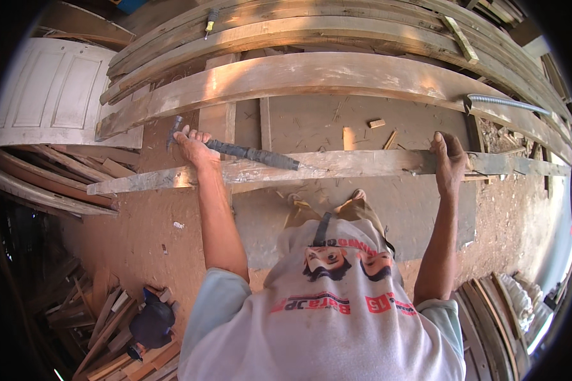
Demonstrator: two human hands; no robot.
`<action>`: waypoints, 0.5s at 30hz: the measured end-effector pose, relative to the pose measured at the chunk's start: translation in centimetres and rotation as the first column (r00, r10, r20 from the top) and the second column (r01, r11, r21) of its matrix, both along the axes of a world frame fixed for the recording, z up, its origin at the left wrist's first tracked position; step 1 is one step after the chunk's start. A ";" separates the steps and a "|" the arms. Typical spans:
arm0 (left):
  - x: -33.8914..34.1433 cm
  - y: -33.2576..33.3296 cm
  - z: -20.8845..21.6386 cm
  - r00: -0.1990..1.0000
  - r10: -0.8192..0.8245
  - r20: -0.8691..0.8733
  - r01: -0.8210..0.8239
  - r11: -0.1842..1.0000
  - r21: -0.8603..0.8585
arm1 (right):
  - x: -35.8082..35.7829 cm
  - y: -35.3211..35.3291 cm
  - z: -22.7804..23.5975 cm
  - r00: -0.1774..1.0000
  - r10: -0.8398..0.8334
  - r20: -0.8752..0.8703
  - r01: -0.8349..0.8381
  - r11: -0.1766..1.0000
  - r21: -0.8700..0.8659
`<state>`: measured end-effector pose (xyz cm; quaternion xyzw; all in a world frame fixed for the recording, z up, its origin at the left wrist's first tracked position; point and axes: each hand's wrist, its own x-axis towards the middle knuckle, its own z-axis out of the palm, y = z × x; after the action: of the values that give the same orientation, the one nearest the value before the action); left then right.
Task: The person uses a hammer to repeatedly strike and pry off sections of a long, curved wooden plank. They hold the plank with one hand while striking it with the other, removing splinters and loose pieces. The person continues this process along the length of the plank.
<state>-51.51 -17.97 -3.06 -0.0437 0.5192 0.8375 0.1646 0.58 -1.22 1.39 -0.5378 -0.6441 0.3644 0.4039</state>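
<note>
A long, narrow, weathered plank (356, 164) spans the view in front of me, above my feet. My left hand (196, 150) is closed around a hammer (254, 154) close to its metal head. The hammer's dark, wrapped handle points right and lies across the plank's face. Toward the plank's right part, my right hand (450, 164) grips its upper edge, with the thumb and fingers curled around it. Just beyond lies a wider board (337, 73), parallel to the plank and touched by neither hand.
Several long boards (286, 35) are stacked at the far side, with a yellow-handled tool (210, 24) on them. A curved grey metal tube (508, 103) rests at right. A white panelled door (51, 92) stands far left. Wood scraps (376, 123) litter the floor; offcuts (111, 324) lie near left.
</note>
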 end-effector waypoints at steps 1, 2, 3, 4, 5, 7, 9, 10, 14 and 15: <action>1.4 0.5 -0.6 1.000 -0.016 0.008 0.016 1.000 0.008 | 0.2 0.0 -0.6 0.998 -0.042 -0.043 0.042 0.999 0.019; 2.3 0.3 -0.8 1.000 -0.018 0.011 0.018 1.000 0.013 | 0.1 0.0 -1.2 0.993 -0.069 -0.092 0.072 0.997 0.034; 2.5 0.3 -0.6 1.000 -0.019 0.015 0.019 1.000 0.004 | -0.1 0.0 -1.6 0.993 -0.079 -0.091 0.084 0.995 0.058; 2.6 0.2 -0.4 1.000 -0.018 0.020 0.018 1.000 -0.005 | -0.2 -0.1 -1.8 0.992 -0.088 -0.091 0.095 0.992 0.083; 2.6 0.1 0.1 1.000 -0.020 0.024 0.020 1.000 -0.014 | -0.4 -0.3 -2.1 0.991 -0.098 -0.092 0.108 0.988 0.107; 3.2 -0.9 1.2 1.000 -0.013 -0.017 0.013 1.000 0.004 | -0.5 -0.4 -2.6 0.987 -0.106 -0.121 0.122 0.984 0.131; 5.0 -1.3 4.3 0.998 0.014 -0.067 -0.013 1.000 0.020 | -0.9 -0.3 -2.7 0.985 -0.115 -0.126 0.134 0.978 0.159; 7.1 -1.0 7.3 0.995 0.037 -0.088 -0.035 0.999 0.022 | -0.7 -0.5 -2.7 0.987 -0.121 -0.106 0.138 0.975 0.172; 11.3 -3.0 11.7 0.940 -0.023 -0.341 0.065 0.992 0.113 | -1.3 -1.4 -2.3 0.988 -0.146 -0.040 0.151 0.976 0.155; 10.9 -2.8 11.2 0.962 -0.018 -0.273 0.051 0.992 0.113 | -1.2 -1.4 -2.4 0.990 -0.134 -0.037 0.139 0.979 0.149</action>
<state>-40.59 -20.82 8.14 0.0904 0.4868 0.8620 0.1087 -0.62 -2.58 -0.97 -0.5436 -0.6260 0.2930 0.4761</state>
